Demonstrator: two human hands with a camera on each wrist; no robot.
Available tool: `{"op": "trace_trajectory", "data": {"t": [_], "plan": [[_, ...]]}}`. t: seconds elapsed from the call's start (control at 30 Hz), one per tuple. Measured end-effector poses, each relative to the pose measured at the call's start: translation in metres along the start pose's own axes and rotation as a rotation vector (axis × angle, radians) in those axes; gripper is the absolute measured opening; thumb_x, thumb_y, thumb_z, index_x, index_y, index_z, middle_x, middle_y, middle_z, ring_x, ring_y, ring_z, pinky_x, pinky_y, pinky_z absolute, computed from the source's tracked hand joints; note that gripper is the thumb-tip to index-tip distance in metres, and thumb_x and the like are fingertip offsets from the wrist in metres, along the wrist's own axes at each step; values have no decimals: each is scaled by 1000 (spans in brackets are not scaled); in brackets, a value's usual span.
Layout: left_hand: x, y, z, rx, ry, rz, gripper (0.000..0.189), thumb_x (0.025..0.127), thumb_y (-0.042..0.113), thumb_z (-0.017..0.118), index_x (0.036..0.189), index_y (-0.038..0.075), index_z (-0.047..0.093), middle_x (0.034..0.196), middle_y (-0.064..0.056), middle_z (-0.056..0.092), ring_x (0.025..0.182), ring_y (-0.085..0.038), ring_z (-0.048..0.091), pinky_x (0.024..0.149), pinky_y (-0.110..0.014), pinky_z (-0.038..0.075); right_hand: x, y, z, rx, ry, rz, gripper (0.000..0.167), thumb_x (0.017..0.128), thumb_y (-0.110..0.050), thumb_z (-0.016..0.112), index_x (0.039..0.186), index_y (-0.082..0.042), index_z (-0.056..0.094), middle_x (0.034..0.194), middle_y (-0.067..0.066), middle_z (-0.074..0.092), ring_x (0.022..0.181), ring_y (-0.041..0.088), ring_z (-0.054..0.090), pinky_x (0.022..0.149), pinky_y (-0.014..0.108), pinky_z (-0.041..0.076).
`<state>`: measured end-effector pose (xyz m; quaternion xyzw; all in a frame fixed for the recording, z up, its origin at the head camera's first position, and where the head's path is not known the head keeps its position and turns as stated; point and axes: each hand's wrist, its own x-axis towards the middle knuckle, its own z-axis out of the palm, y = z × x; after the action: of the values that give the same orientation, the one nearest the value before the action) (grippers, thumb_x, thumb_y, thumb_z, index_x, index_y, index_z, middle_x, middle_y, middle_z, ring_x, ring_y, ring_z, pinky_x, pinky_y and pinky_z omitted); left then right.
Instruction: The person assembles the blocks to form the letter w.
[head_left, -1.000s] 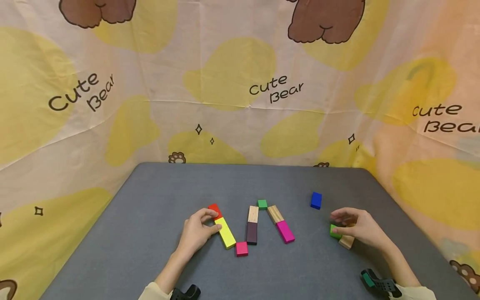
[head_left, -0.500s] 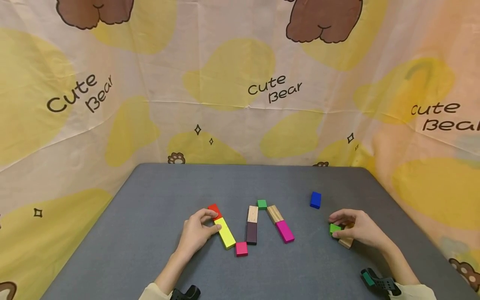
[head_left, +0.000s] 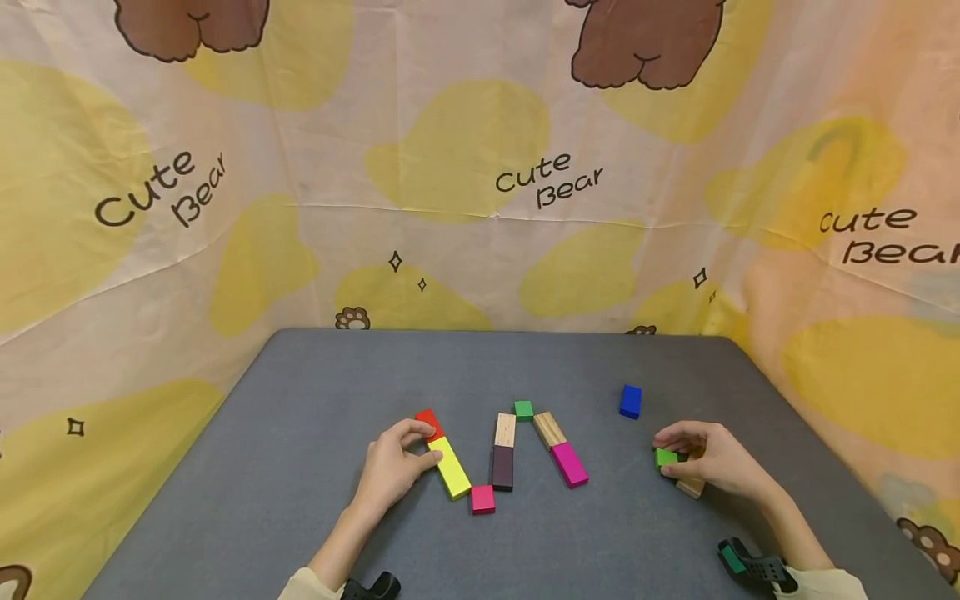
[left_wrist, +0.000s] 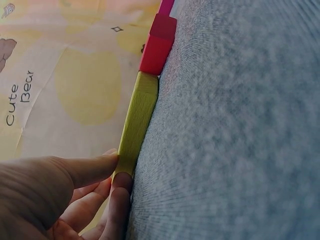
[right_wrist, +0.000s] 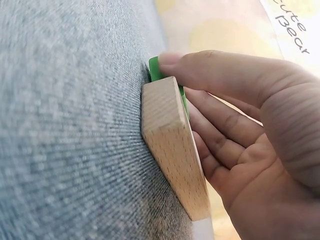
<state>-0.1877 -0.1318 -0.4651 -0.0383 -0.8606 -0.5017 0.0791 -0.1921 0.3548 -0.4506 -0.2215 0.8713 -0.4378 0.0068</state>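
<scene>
In the head view, my left hand point(head_left: 396, 465) is at a yellow block point(head_left: 452, 472) and a red block point(head_left: 428, 422) lying end to end. Its thumb touches the yellow block and its forefinger reaches over the red one; the left wrist view shows thumb and fingertip at the yellow block's near end. My right hand point(head_left: 716, 458) pinches a bright green block point(head_left: 664, 457) between thumb and fingers, low at the table. A plain wooden block point(right_wrist: 172, 145) lies right beside the green one, partly under the hand.
A pink-red cube point(head_left: 483, 499) touches the yellow block's lower end. Beyond it stand a dark purple block point(head_left: 503, 468), two wooden blocks point(head_left: 506, 430), a green cube point(head_left: 523, 410) and a magenta block point(head_left: 570, 464) in a zigzag line. A blue block point(head_left: 631, 402) lies apart on the grey table point(head_left: 360, 367).
My right hand has closed its thumb and fingers on the bright green block and shifted it slightly left. The left hand has stayed in place.
</scene>
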Motion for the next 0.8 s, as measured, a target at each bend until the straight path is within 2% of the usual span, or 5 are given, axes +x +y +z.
{"op": "trace_trajectory", "data": {"t": [0.33, 0.5, 0.8], "plan": [[0, 0, 0, -2, 6, -8, 32, 78, 10, 85, 105, 10, 69, 107, -7, 72, 55, -14, 59, 61, -33, 48, 1, -4, 2, 46, 12, -30, 35, 83, -10, 81, 113, 1, 67, 104, 14, 70, 89, 25, 67, 75, 29, 55], [-1, 0, 0, 2, 5, -7, 32, 78, 10, 84, 105, 10, 69, 107, -8, 72, 55, -13, 59, 62, -33, 48, 4, -8, 6, 79, -12, -56, 39, 83, -8, 80, 116, 4, 65, 106, 17, 69, 92, 26, 67, 74, 31, 55], [-1, 1, -1, 3, 1, -2, 33, 77, 9, 85, 105, 10, 69, 104, -5, 73, 56, -12, 61, 61, -32, 48, 10, -23, 19, 136, -36, -29, 40, 84, -9, 80, 119, 3, 64, 109, 18, 68, 96, 27, 65, 77, 33, 55]]}}
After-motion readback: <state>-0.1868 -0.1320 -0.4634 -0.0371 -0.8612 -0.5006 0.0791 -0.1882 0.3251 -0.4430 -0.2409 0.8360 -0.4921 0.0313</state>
